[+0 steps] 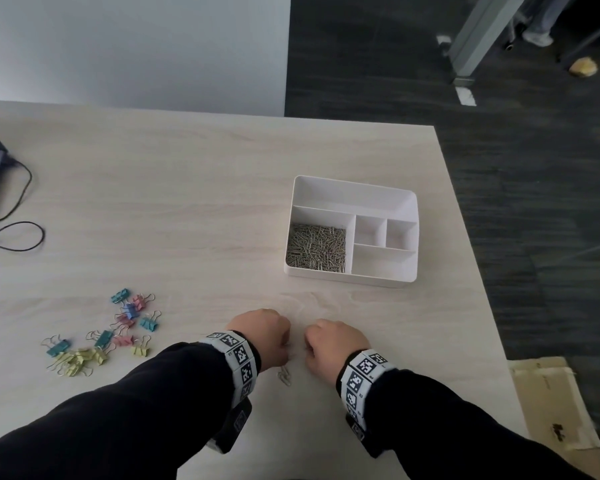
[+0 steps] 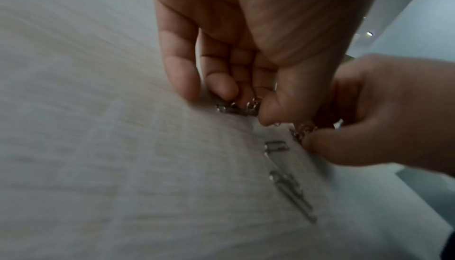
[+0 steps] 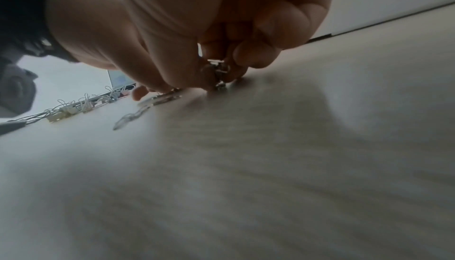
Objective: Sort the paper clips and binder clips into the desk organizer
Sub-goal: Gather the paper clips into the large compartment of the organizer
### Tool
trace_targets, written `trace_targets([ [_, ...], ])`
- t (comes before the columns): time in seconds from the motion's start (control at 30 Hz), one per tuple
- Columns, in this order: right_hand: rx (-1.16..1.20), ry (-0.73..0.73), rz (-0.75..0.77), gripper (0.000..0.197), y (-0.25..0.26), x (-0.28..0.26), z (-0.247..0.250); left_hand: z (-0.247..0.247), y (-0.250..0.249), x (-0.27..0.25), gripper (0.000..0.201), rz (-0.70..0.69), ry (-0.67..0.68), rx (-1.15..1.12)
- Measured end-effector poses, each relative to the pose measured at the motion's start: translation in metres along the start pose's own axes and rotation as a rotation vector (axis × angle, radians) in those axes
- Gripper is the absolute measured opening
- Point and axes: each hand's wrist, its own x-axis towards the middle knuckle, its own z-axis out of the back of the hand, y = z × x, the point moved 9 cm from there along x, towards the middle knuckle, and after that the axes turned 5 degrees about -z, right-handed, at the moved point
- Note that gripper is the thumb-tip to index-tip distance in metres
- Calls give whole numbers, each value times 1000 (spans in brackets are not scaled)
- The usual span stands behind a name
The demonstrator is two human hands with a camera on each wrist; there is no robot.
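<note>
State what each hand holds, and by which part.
Left hand and right hand each pinch a small bunch of paper clips at the fingertips; the exact part cannot be told.

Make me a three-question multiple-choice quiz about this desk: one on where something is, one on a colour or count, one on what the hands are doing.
1. Where do the sorted paper clips lie in the organizer?
A. near left compartment
B. long far compartment
C. small right compartment

2. How many organizer compartments hold anything?
A. one
B. three
C. five

3. What are the left hand and right hand doing?
A. lying flat and open
B. pinching paper clips off the table
C. holding binder clips

Answers: 1 A, the silver heap fills the near left compartment; 2 A, the other four show bare white floors; 3 B, both wrist views show curled fingers on small silver clips, with the coloured binder clips untouched at the left.
</note>
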Motion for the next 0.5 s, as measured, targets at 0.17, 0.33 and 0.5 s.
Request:
trace_targets([
  [0.17,182,-39,-49,18,-22,-1,15,26,12,3,12,40,-121,-290],
  [0.33,607,-284,-215,7,-50,2,69,83,13,13,9,79,-327,-522],
  [0.5,837,-479,-249,7,-63,11,130,142,10,19,11,100,-569,-661],
])
